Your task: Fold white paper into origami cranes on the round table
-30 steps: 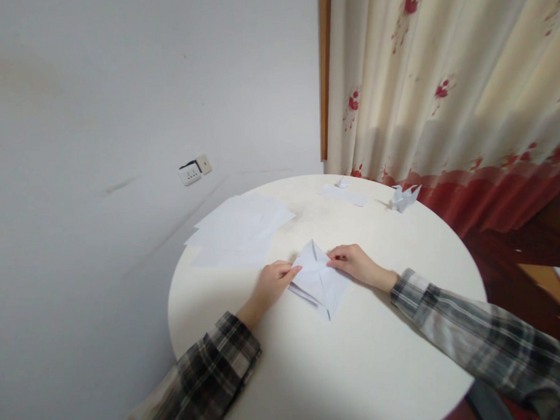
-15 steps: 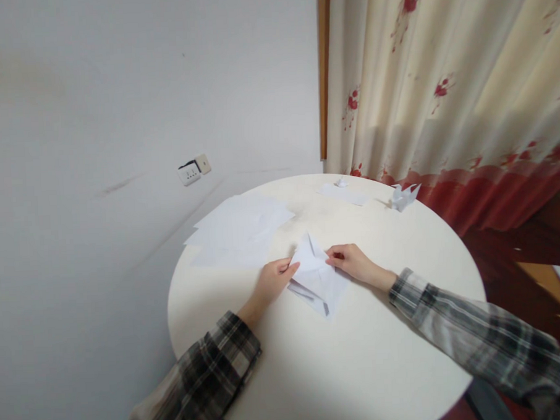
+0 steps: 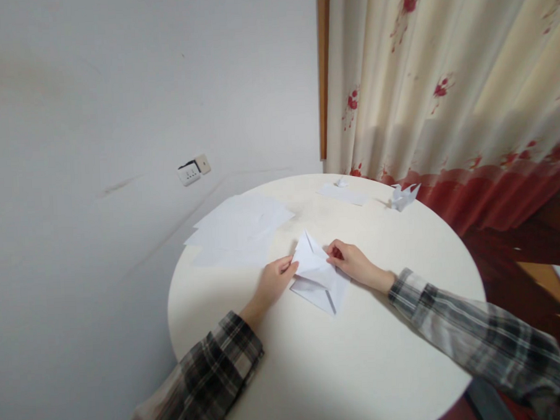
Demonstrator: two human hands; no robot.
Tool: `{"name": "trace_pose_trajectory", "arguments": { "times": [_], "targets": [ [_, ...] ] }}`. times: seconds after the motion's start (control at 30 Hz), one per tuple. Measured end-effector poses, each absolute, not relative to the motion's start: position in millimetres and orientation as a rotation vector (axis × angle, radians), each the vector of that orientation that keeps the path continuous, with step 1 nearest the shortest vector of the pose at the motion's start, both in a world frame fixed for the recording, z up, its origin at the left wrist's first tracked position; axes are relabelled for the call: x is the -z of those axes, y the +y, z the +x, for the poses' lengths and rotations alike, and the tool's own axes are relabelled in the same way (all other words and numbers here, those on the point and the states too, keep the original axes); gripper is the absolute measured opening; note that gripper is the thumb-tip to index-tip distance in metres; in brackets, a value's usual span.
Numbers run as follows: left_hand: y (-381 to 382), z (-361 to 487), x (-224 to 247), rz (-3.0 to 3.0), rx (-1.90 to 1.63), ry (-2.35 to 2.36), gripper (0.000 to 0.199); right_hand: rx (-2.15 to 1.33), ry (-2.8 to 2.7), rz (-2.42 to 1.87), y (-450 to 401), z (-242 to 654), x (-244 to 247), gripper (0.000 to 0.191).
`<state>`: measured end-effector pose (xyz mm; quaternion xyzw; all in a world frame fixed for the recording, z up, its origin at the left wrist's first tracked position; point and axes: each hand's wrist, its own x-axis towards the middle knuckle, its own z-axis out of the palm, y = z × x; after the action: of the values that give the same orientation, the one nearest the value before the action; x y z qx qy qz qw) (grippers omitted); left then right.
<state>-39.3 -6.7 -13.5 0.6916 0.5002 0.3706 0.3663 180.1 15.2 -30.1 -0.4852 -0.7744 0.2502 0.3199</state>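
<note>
A folded white paper (image 3: 317, 270) lies over the middle of the round table, its flaps partly raised and one pointed corner facing away from me. My left hand (image 3: 274, 281) pinches its left edge between thumb and fingers. On the opposite side, my right hand (image 3: 351, 261) has thumb and forefinger closed on the right edge. The lower flap stands apart from the upper layer, with a dark gap showing near the front corner. How many layers each hand holds is hidden.
Loose white sheets (image 3: 239, 227) spread along the left side of the white table (image 3: 287, 370). At the back are a small paper piece (image 3: 341, 182) on a slip of paper (image 3: 339, 195) and a folded paper crane (image 3: 404, 197) near the right edge. A wall and curtain (image 3: 443, 122) stand behind.
The upper layer of the folded paper has lifted and shifted slightly away, widening the gap to the lower flap. Both hands keep their grip and have barely moved.
</note>
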Motion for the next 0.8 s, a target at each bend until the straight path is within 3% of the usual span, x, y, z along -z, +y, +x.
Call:
{"name": "trace_pose_trajectory", "arguments": {
  "times": [0.3,0.5,0.63,0.8],
  "targets": [
    [-6,-38,14,1.883,-0.959,1.338,0.033,-0.455,-2.181,-1.222,8,178,28,0.009],
    [-29,-30,-8,2.419,-1.305,1.355,0.036,-0.39,-2.222,-1.234,5,177,27,0.011],
    [-52,-11,-27,2.8,-1.04,0.958,0.032,-0.341,-2.224,-1.265,3,176,25,0.012],
    [-57,1,-28,2.72,-1.028,0.94,0.028,-0.389,-2.203,-1.221,0,178,22,0.013]
  ]
}}
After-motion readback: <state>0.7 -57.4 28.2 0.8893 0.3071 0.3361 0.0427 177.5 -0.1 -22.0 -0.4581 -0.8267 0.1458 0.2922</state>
